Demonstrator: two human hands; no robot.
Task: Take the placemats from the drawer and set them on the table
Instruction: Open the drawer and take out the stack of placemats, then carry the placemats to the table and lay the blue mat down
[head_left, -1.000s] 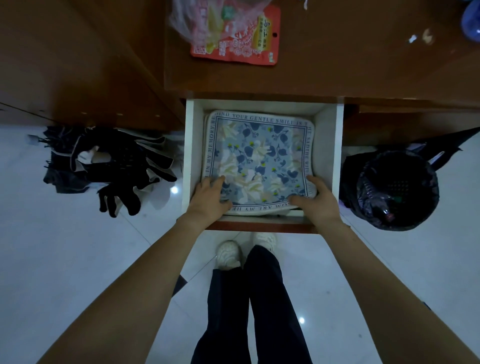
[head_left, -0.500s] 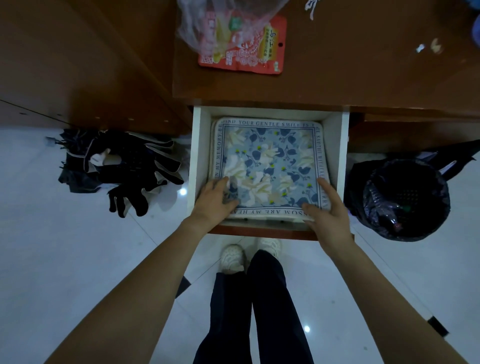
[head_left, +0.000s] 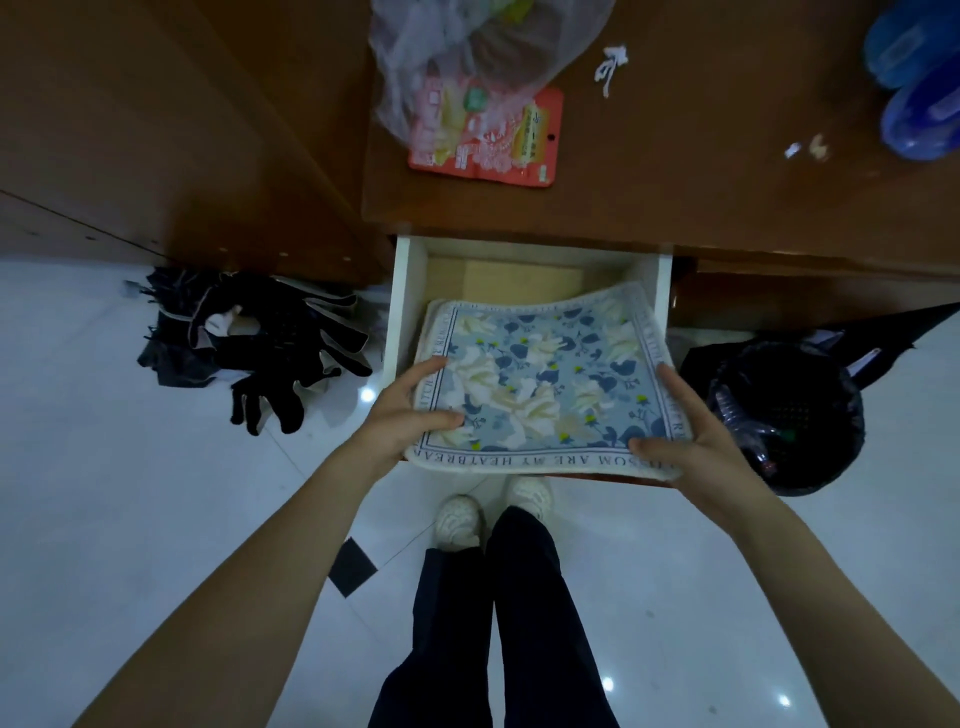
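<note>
Pale tiled floor (head_left: 130, 493) and a brown tabletop (head_left: 701, 171) frame an open white drawer (head_left: 408, 312). Over it hang the placemats (head_left: 540, 384), a soft blue floral stack with a lettered border. A second edge shows under the top mat at the left, but I cannot tell how many there are. Their near edge is raised above the drawer front, while the far edge sags toward the bare drawer bottom.

The left grip (head_left: 410, 415) is closed on the near left corner, thumb on top and fingers along the side. The right grip (head_left: 691, 436) pinches the near right corner the same way.

This looks like the lift-out step, with nothing yet on the tabletop. The next move calls for bringing the drooping far edge clear of the drawer walls, then carrying the stack up and forward. Bare wood lies to the right of the clear plastic bag (head_left: 467, 57) and red packet (head_left: 524, 150), short of the blue object (head_left: 919, 104). Since the stack is limp, a lower mat could slide out unless both corners are pinched right through.

A black bin (head_left: 789, 415) stands right of the drawer, and dark gloves (head_left: 260, 343) lie on the floor to its left.
</note>
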